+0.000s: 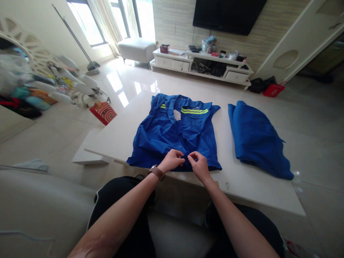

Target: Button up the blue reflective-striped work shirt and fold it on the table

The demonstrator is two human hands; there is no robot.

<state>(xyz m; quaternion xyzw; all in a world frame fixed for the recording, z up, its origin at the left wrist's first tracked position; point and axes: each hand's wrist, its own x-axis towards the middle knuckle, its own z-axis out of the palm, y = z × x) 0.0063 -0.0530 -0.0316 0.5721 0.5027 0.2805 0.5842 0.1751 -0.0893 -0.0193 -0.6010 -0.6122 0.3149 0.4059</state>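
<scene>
A blue shirt (pixel 158 136) with yellow-green stripes lies front up on the white table (pixel 120 125), its collar at the far side. At its near hem, my left hand (pixel 173 159) pinches the blue cloth near the front opening. Just to the right, with a small gap between them, my right hand (pixel 198 164) has thumb and index finger closed on the other side of the opening. One button shows a little above my hands. To the right lies a folded blue garment (pixel 255 139), which neither hand touches.
Beyond the table stand a white TV cabinet (pixel 172 63) with small items and a grey ottoman (pixel 137 49). A red patterned bag (pixel 103 113) is past the table's left edge. At the lower left is a pale sofa (pixel 40 208). My knees are under the near edge.
</scene>
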